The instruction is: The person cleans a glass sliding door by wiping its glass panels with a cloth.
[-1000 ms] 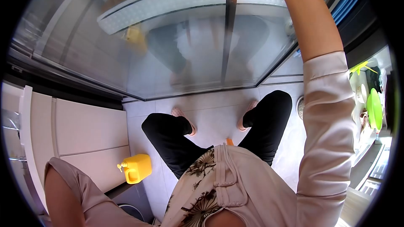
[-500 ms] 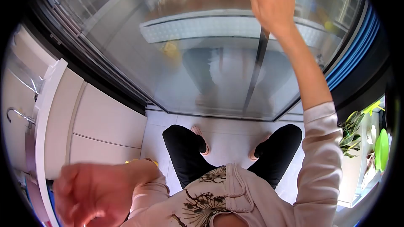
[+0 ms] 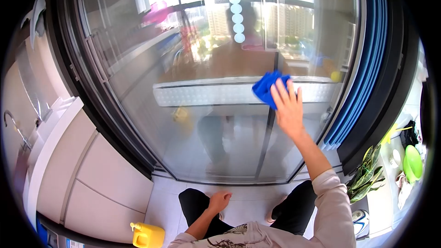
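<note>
My right hand [image 3: 289, 110] presses a crumpled blue cloth [image 3: 266, 89] flat against the glass door [image 3: 229, 151], fingers spread over the cloth's right part. The arm is stretched forward in a pale sleeve. My left hand [image 3: 221, 200] hangs low in front of my left knee, its fingers curled in a loose fist, and nothing shows in it. Reflections of my legs and of a yellow thing show in the glass.
A yellow plastic jug [image 3: 149, 236] stands on the floor at lower left beside a white cabinet [image 3: 110, 170]. Right of the door hang blue folded curtains [image 3: 365, 50]. A potted plant [image 3: 366, 177] and a green bowl [image 3: 413, 163] are at the right.
The view has tilted up, showing more of the door. My right hand has moved down the glass with the blue cloth. My left hand has swung from the lower left towards my knees.
</note>
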`<act>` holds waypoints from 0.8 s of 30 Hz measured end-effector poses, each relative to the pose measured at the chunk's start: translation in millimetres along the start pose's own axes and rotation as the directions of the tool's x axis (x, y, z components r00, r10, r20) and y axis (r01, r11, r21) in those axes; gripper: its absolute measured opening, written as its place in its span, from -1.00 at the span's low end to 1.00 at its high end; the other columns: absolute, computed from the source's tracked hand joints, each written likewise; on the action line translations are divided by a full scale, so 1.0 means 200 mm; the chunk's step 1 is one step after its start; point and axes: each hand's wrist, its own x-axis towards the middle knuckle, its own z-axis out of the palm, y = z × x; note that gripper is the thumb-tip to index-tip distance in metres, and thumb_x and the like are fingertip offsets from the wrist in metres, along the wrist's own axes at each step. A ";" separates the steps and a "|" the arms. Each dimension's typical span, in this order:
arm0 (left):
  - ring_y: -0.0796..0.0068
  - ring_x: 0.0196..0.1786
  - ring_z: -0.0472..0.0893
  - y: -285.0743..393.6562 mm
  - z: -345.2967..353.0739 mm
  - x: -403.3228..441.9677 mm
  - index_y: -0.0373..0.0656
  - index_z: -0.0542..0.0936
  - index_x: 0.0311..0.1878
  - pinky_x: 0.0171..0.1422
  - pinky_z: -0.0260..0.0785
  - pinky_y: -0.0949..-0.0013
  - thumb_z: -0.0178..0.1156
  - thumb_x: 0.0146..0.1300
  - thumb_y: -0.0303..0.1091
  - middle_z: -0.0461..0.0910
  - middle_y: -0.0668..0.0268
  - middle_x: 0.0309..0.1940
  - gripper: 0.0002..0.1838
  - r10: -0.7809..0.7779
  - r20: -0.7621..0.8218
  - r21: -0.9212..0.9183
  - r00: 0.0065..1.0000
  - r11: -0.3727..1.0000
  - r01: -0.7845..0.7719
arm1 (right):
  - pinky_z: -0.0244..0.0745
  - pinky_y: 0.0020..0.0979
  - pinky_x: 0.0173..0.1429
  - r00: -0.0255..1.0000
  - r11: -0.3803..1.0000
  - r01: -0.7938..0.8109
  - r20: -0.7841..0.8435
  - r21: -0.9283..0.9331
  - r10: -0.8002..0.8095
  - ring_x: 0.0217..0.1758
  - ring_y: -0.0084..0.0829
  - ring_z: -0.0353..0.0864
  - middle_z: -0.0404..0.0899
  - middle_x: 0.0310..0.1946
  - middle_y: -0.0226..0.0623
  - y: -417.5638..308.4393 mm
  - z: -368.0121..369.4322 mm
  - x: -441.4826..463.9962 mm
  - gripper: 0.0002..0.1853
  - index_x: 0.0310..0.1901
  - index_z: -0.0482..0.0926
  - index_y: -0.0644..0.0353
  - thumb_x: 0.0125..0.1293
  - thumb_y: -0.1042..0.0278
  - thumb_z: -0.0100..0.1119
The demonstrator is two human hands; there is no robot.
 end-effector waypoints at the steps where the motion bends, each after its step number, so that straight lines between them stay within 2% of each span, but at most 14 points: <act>1: 0.23 -0.28 0.64 0.05 0.01 0.00 -0.09 0.64 -0.22 -0.18 0.48 0.27 0.08 0.20 -0.39 0.64 0.24 -0.32 -0.84 0.151 0.035 0.173 0.988 0.973 -0.155 | -0.10 0.10 0.42 0.991 0.996 -0.074 -0.109 0.050 0.079 0.47 -0.05 0.01 0.10 0.41 -0.22 0.02 -0.08 0.19 -0.26 0.33 0.26 0.11 0.01 0.59 0.14; 2: 0.17 -0.27 0.62 0.08 0.01 -0.02 -0.07 0.63 -0.25 -0.20 0.48 0.22 0.10 0.18 -0.37 0.63 0.24 -0.32 -0.85 0.284 0.090 0.335 0.955 0.894 -0.298 | -0.14 0.10 0.44 0.963 0.994 -0.088 -0.250 0.063 0.101 0.49 -0.02 -0.04 0.05 0.42 -0.15 0.04 -0.13 0.37 -0.25 0.35 0.20 0.16 0.04 0.62 0.13; 6: 0.11 -0.23 0.59 0.05 0.08 0.02 -0.05 0.63 -0.25 -0.18 0.45 0.18 0.12 0.17 -0.33 0.61 0.23 -0.31 -0.86 0.291 0.174 0.238 0.941 0.915 -0.327 | -0.14 0.00 0.46 0.800 0.996 -0.073 -0.593 0.054 0.091 0.48 -0.06 -0.01 0.07 0.42 -0.16 0.05 -0.23 1.03 -0.34 0.35 0.21 0.11 0.16 0.52 0.08; 8: 0.13 -0.20 0.58 0.02 0.13 0.04 -0.05 0.63 -0.23 -0.15 0.44 0.15 0.09 0.19 -0.30 0.61 0.22 -0.30 -0.83 0.221 0.309 0.290 0.925 0.904 -0.313 | -0.13 -0.02 0.47 0.784 0.997 -0.074 -0.616 0.026 0.074 0.48 -0.08 -0.03 0.09 0.41 -0.18 -0.09 -0.26 1.27 -0.35 0.38 0.17 0.04 0.22 0.43 0.07; 10: 0.12 -0.18 0.58 0.01 0.16 0.05 -0.04 0.62 -0.21 -0.13 0.44 0.13 0.06 0.19 -0.29 0.61 0.21 -0.28 -0.81 0.190 0.357 0.302 0.915 0.903 -0.306 | -0.06 0.08 0.42 0.822 0.993 0.070 -0.569 0.090 -0.006 0.46 0.03 -0.03 0.06 0.40 -0.08 -0.24 -0.28 1.36 -0.28 0.34 0.21 0.04 0.08 0.41 0.16; 12: 0.11 -0.16 0.58 -0.01 0.19 0.04 -0.04 0.61 -0.19 -0.12 0.44 0.12 0.03 0.20 -0.27 0.61 0.20 -0.27 -0.79 0.147 0.410 0.321 0.900 0.901 -0.293 | -0.12 -0.08 0.47 0.873 0.989 0.146 -0.473 0.016 -0.121 0.46 -0.12 0.03 0.11 0.40 -0.20 -0.36 -0.15 1.35 -0.38 0.34 0.24 0.08 0.18 0.42 0.06; 15: 0.11 -0.13 0.57 -0.05 0.23 0.05 -0.02 0.61 -0.14 -0.09 0.43 0.10 0.01 0.21 -0.26 0.61 0.19 -0.23 -0.76 0.122 0.453 0.350 0.883 0.887 -0.302 | -0.14 -0.14 0.48 0.888 0.942 0.336 -0.325 -0.026 -0.326 0.47 -0.20 0.02 0.11 0.40 -0.27 -0.56 0.00 1.11 -0.39 0.33 0.26 0.07 0.19 0.38 0.04; 19: 0.10 -0.11 0.58 -0.01 0.22 0.03 -0.01 0.61 -0.11 -0.08 0.44 0.08 0.02 0.20 -0.27 0.62 0.20 -0.20 -0.75 -0.048 0.504 0.457 0.862 0.862 -0.220 | -0.16 -0.19 0.50 0.863 0.864 0.502 -0.080 0.030 -0.499 0.50 -0.28 -0.06 0.03 0.44 -0.32 -0.71 0.17 0.64 -0.36 0.36 0.19 0.09 0.20 0.36 0.01; 22: 0.08 -0.09 0.58 -0.01 0.21 -0.01 -0.03 0.60 -0.13 -0.08 0.44 0.05 0.02 0.19 -0.29 0.62 0.19 -0.19 -0.76 -0.127 0.512 0.511 0.850 0.840 -0.182 | -0.13 -0.25 0.50 0.792 0.794 0.603 0.064 0.070 -0.607 0.50 -0.37 -0.04 0.01 0.45 -0.36 -0.70 0.32 0.26 -0.35 0.39 0.14 0.09 0.23 0.33 -0.03; 24: 0.07 -0.08 0.58 -0.03 0.19 -0.02 -0.05 0.59 -0.16 -0.07 0.45 0.04 0.02 0.19 -0.30 0.62 0.17 -0.19 -0.79 -0.135 0.497 0.520 0.857 0.838 -0.169 | -0.12 -0.27 0.49 0.779 0.780 0.625 0.034 0.019 -0.626 0.48 -0.41 0.03 0.05 0.44 -0.44 -0.62 0.37 0.12 -0.35 0.38 0.15 0.05 0.21 0.34 -0.02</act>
